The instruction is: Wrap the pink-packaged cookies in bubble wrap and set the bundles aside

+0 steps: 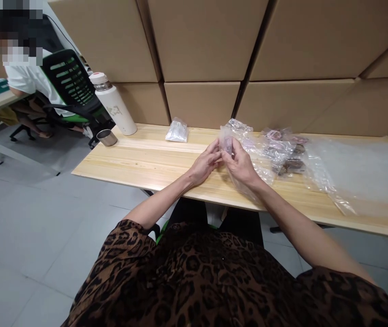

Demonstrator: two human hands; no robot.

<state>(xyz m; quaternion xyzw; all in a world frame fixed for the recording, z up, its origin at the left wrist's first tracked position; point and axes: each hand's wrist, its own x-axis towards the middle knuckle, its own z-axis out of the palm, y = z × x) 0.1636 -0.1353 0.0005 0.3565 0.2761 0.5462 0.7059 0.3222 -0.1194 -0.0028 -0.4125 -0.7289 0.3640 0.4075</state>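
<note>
Above the wooden table, my right hand [240,163] is closed on a small clear plastic bag [226,138] with something greyish inside that I cannot make out. My left hand [205,164] presses its bent fingers against the bag's left side. Below and behind my right hand lie loose clear plastic bags [265,175]. Just to the right sits a pile of small packets [278,147] in clear wrap, with pink and brown contents. Farther left, near the boxes, rests another clear packet [177,130] with whitish contents.
Stacked cardboard boxes [203,102] wall off the table's back edge. A white thermos [117,106] and a metal cup [107,137] stand at the left end. A large plastic sheet or bag [367,172] covers the right part. Another person [32,75] sits at a desk far left.
</note>
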